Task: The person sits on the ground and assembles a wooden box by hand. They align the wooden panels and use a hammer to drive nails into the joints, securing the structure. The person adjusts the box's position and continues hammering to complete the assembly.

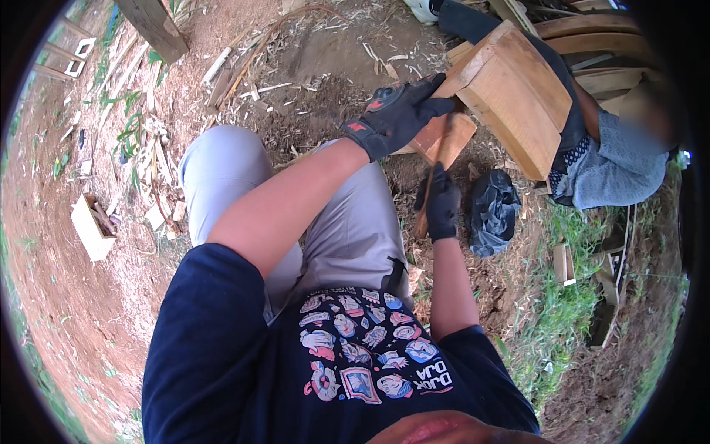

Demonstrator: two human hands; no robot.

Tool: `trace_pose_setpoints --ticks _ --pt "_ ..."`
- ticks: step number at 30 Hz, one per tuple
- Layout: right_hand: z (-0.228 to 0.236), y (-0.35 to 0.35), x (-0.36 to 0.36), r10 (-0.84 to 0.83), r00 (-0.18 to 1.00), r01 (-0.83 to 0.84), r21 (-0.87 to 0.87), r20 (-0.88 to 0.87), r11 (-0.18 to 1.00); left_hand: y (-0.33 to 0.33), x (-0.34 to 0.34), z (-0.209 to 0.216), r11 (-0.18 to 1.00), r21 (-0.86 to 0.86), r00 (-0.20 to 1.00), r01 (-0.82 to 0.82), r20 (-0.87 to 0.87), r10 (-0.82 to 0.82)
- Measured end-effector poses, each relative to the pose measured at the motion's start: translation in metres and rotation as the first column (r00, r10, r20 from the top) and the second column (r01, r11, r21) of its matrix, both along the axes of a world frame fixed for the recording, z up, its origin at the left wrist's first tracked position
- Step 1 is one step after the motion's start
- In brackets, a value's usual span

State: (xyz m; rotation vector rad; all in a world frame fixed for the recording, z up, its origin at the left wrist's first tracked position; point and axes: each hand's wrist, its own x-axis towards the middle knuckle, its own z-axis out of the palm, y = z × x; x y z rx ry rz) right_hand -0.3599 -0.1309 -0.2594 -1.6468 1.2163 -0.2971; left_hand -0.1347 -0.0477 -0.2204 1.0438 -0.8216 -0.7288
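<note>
A pale wooden box-like piece made of joined boards (pixel 518 111) is tilted up at the upper right. My left hand (pixel 396 117), in a black glove, is closed on its near left corner. In my right hand (pixel 441 203), also black-gloved, is a slim wooden handle (pixel 444 144) pointing up toward the piece. Its upper end is blurred near my left fingers, so the kind of tool cannot be made out. A smaller reddish-brown board (pixel 462 133) lies behind the handle, below the box-like piece.
A person in a grey-blue top (pixel 621 166) sits close on the right. A crumpled black plastic bag (pixel 494 211) lies beside my right hand. Curved boards (pixel 592 44) are stacked far right. A small wooden box (pixel 92 228) stands left, near wood scraps; a post (pixel 153 29) rises behind.
</note>
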Motion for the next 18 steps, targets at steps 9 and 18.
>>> trace_pose_setpoints --ticks 9,18 --pt "0.016 0.012 -0.001 -0.026 0.997 0.033 -0.090 0.073 0.995 0.008 -0.001 0.005 0.996 0.082 0.998 0.022 0.061 -0.027" --pt "0.001 0.003 -0.010 0.006 0.992 -0.002 -0.032 0.123 0.999 0.012 0.000 0.004 0.980 0.168 0.984 -0.102 0.162 0.075"
